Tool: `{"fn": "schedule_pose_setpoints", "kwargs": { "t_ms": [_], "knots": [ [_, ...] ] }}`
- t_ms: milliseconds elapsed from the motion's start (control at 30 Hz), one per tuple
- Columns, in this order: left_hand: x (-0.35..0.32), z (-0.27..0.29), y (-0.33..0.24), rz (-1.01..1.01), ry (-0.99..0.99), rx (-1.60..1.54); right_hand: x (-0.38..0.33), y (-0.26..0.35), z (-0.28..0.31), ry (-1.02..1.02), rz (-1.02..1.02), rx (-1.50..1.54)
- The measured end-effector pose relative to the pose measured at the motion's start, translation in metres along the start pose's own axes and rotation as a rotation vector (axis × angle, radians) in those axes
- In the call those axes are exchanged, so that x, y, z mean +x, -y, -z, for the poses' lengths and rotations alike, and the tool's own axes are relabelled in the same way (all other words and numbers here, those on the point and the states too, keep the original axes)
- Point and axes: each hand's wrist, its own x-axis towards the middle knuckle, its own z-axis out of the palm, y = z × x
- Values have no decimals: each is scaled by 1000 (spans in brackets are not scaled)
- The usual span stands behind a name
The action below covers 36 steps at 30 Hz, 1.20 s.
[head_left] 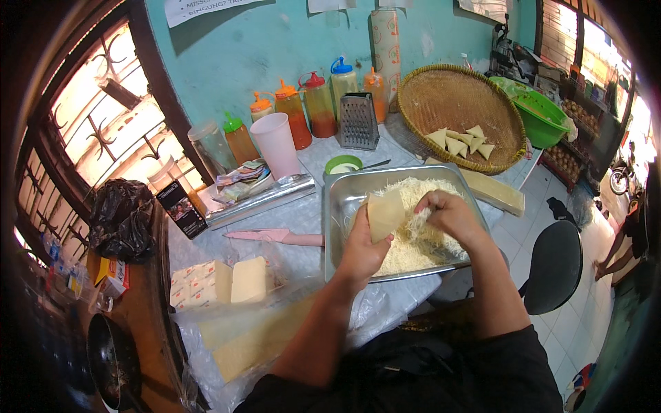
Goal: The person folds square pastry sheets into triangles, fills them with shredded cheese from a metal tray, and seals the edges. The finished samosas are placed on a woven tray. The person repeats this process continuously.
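Observation:
My left hand (363, 248) holds a pale pastry wrapper (385, 215) folded into a cone, above a steel tray (332, 227). Shredded cheese (403, 260) fills much of that tray. Over its right half my right hand (447, 215) has its fingers pinched together on a clump of shredded cheese, strands hanging below them. On the table near my left forearm lie flat pastry sheets (258, 341) on clear plastic. Blocks of cheese (249, 280), one group still in printed wrapping, sit just beyond the sheets.
A pink knife (275, 237) lies left of the tray. Behind stand a box grater (359, 122), a green bowl (343, 164), a pink cup (275, 144) and several sauce bottles (320, 107). A woven basket (447, 89) holds folded triangular pastries (463, 143). A dark stool (554, 268) stands to the right.

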Motion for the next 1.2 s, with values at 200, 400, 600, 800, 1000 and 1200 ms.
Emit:
{"fn": "schedule_pose_setpoints", "kwargs": {
  "t_ms": [200,400,600,800,1000,1200],
  "knots": [
    [1,0,4,10,-10,56,31,29,19,-116,178,-302],
    [1,-2,2,24,-52,143,41,48,21,-71,38,-222],
    [2,-2,6,-1,-71,122,29,65,3,-77,401,-313],
    [3,0,8,28,-32,53,18,69,-22,5,610,-274],
    [-1,-2,4,30,-12,-19,19,62,-39,175,279,-53],
    [0,-1,-2,58,-4,-108,15,62,-36,40,297,41]
  ]
}}
